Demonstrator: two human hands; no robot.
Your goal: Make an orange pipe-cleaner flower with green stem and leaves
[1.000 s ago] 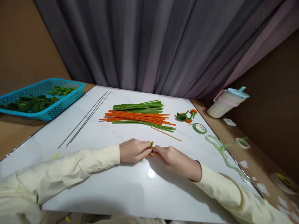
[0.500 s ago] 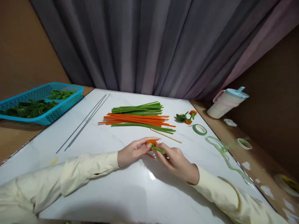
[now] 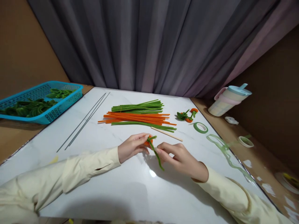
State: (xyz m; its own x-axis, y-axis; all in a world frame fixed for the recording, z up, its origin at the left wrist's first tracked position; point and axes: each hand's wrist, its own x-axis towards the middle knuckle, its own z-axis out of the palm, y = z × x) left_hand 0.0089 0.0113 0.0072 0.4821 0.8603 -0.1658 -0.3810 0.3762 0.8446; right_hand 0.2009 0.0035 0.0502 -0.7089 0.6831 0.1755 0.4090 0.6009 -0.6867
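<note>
My left hand [image 3: 132, 146] pinches a small orange pipe-cleaner coil [image 3: 147, 142] just above the white marble table [image 3: 112, 183]. A green pipe-cleaner stem [image 3: 157, 155] runs down from the coil toward me, and my right hand [image 3: 178, 157] holds it between thumb and fingers. Beyond my hands lie a pile of orange pipe cleaners [image 3: 137, 118] and green pipe cleaners [image 3: 137, 107], with a thin wooden stick [image 3: 166, 134] in front of them.
Two finished orange-and-green pieces [image 3: 187, 115] and a green tape roll [image 3: 200, 127] lie at the right. Long thin wires [image 3: 84, 121] lie at the left. A blue basket [image 3: 39, 102] of green shapes stands far left. A lidded cup [image 3: 227, 101], another tape roll [image 3: 245, 141] and loose green tape [image 3: 221, 151] sit at the right.
My hands have parted a little. The orange coil came into view in my left hand, and the green stem now hangs out downward from it in my right hand's fingers.
</note>
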